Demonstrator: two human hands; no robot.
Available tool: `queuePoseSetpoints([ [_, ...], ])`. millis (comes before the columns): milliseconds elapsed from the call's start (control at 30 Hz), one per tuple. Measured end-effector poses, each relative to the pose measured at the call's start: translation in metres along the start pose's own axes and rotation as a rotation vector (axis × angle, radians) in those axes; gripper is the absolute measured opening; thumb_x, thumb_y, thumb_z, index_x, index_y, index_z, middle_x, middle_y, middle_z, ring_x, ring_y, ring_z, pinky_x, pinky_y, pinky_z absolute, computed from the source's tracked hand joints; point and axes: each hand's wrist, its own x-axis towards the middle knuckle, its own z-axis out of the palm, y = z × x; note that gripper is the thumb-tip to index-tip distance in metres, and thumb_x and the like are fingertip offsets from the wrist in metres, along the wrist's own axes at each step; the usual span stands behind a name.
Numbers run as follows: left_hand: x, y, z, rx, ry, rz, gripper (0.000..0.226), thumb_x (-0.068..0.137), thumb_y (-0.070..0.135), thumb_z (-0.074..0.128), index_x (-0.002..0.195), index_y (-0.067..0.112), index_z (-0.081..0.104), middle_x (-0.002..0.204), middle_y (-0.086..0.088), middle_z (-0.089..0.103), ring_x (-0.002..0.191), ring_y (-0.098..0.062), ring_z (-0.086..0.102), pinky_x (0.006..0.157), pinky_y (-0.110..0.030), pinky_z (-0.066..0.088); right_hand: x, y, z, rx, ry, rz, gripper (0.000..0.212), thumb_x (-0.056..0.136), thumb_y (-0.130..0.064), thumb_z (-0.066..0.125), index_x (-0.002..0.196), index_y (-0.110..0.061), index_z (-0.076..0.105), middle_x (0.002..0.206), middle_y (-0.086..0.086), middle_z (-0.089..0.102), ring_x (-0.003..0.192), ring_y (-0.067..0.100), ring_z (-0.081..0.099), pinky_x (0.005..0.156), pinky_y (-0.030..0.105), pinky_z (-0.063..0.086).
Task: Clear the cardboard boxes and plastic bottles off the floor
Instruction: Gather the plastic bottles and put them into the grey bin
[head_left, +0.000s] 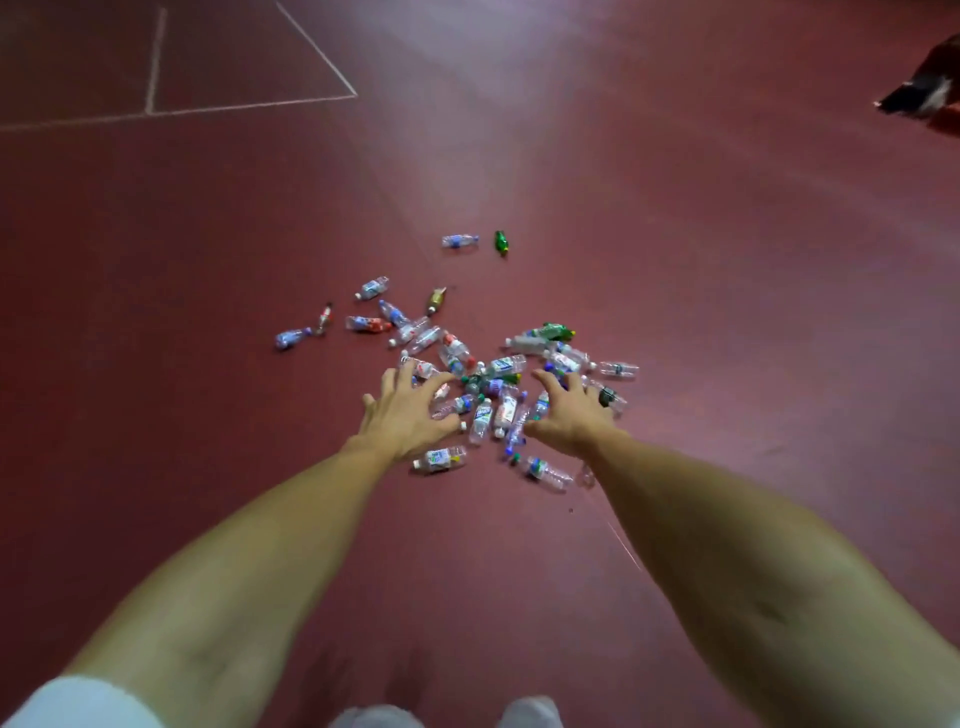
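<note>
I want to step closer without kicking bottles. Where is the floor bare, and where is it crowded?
Bare floor lies left of the left hand, right of the right hand past the pile's edge, and between the forearms. Crowded: the bottle pile around and between both hands, thinning toward the far green bottle.

- The red floor (727, 312) lay open on the outer side of each arm and nearer the person.
- A dense pile of plastic bottles (493, 395) filled the space between the left hand (405, 415) and the right hand (571, 415), both spread over it.
- Loose bottles (369, 325) lay strewn beyond the pile to the left, with gaps of floor between them.
- A clear bottle (460, 240) and a green bottle (501, 242) lay farther out, side by side.
- A dark object (919, 88) sat well apart at the far right.
</note>
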Motion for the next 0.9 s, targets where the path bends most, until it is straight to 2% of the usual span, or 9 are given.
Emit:
queuePoseSetpoints([
  [133,0.046,-0.020,-0.012,-0.020,0.024,-0.083,0.063,0.091,0.051,0.056,0.150,0.043,0.032,0.166,-0.009,0.005,0.151,-0.030,0.006,0.116,-0.063,0.017,0.066,-0.024,-0.006,-0.036,-0.048,-0.074,0.082,0.084,-0.043,0.064,0.154,-0.040,0.021,0.157,0.009,0.023,0.141,0.037,0.028,0.110,0.059,0.033],
  [333,0.139,-0.063,-0.015,-0.018,0.008,-0.109,0.066,0.091,0.051,0.056,0.151,0.044,0.029,0.166,-0.009,0.003,0.151,-0.030,0.004,0.116,-0.064,0.018,0.170,-0.054,0.002,-0.102,-0.105,-0.097,0.081,0.086,-0.048,0.064,0.154,-0.042,0.020,0.160,0.006,0.019,0.145,0.037,0.020,0.113,0.061,0.030],
  [600,0.288,-0.092,-0.063,-0.038,0.041,-0.016,0.067,0.090,0.053,0.057,0.150,0.044,0.031,0.166,-0.007,0.001,0.152,-0.030,0.000,0.116,-0.065,0.017,0.293,-0.103,-0.012,-0.139,-0.063,-0.081,0.083,0.087,-0.056,0.062,0.155,-0.042,0.017,0.164,0.006,0.013,0.147,0.038,0.017,0.112,0.063,0.031],
  [733,0.330,-0.099,-0.077,-0.006,0.027,0.006,0.067,0.089,0.053,0.057,0.151,0.045,0.031,0.167,-0.006,0.000,0.153,-0.030,-0.001,0.116,-0.066,0.016,0.332,-0.118,-0.029,-0.150,-0.042,-0.081,0.081,0.089,-0.057,0.057,0.156,-0.042,0.014,0.164,0.007,0.013,0.147,0.038,0.018,0.112,0.063,0.031],
  [900,0.375,-0.104,-0.077,-0.010,0.009,-0.025,0.067,0.090,0.052,0.056,0.151,0.044,0.031,0.167,-0.008,-0.002,0.153,-0.031,-0.002,0.115,-0.067,0.016,0.381,-0.122,-0.045,-0.184,-0.046,-0.079,0.080,0.088,-0.058,0.059,0.155,-0.042,0.018,0.163,0.008,0.014,0.146,0.040,0.020,0.113,0.063,0.030],
])
